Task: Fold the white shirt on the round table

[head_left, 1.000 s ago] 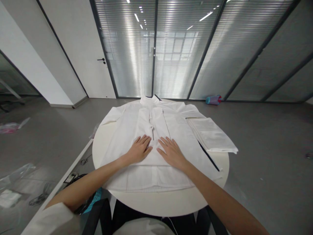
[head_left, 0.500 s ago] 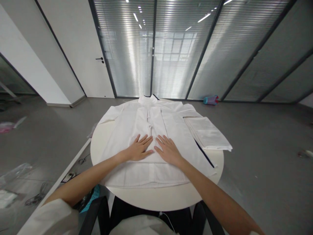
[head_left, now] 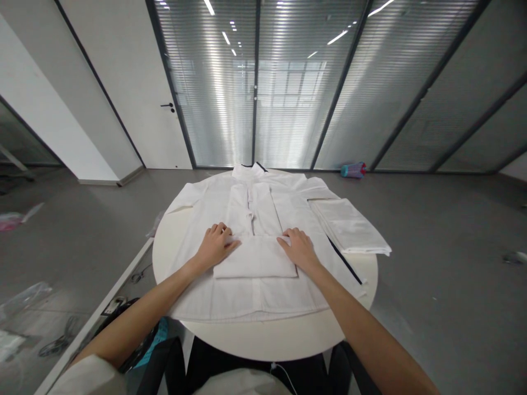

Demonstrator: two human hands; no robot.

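Observation:
A white stand-collared shirt (head_left: 193, 296) with dark trim is spread over a round table. Along its middle lies a smaller folded white garment (head_left: 255, 258), its near part turned back into a flat band. My left hand (head_left: 216, 242) grips the band's far left corner with curled fingers, the thumb on top. At the far right corner, my right hand (head_left: 300, 248) holds the same band with fingers bent over the edge. Some fingertips are hidden in the cloth. To the right lies a neatly folded white cloth (head_left: 349, 224), partly past the table edge.
The round cream table (head_left: 263, 340) stands close before me, between black chair armrests (head_left: 164, 356). A blue and pink item (head_left: 353, 170) lies on the floor by the glass wall. Plastic wrapping (head_left: 27, 299) and cables (head_left: 60, 343) are on the floor to the left.
My hands were flat and close together on the cloth. Now they are farther apart, gripping the corners of the band. The band's raised far edge covers part of the garment's middle.

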